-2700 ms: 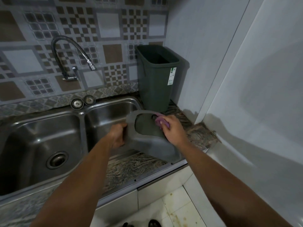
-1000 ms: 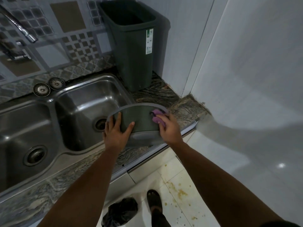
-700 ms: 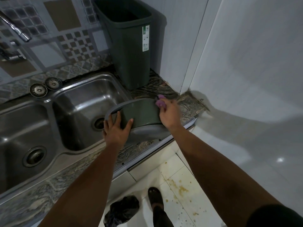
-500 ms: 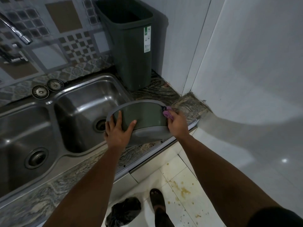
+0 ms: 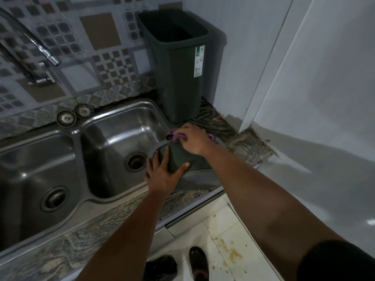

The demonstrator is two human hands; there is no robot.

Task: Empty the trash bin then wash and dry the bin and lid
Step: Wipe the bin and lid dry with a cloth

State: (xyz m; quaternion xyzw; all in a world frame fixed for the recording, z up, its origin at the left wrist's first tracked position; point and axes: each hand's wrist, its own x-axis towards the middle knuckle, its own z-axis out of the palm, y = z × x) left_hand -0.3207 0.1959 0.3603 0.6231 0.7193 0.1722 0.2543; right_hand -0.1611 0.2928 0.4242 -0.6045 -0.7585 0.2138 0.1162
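lid (image 5: 194, 175) on counter edge at 3 o'clock of right sink bowl (image 5: 121, 142) | left hand (image 5: 164, 175) flat on lid, fingers spread | right hand (image 5: 192, 139) clutches purple cloth (image 5: 173, 136) at lid's far rim | bin (image 5: 178, 78) upright at 12 o'clock of lid, apart
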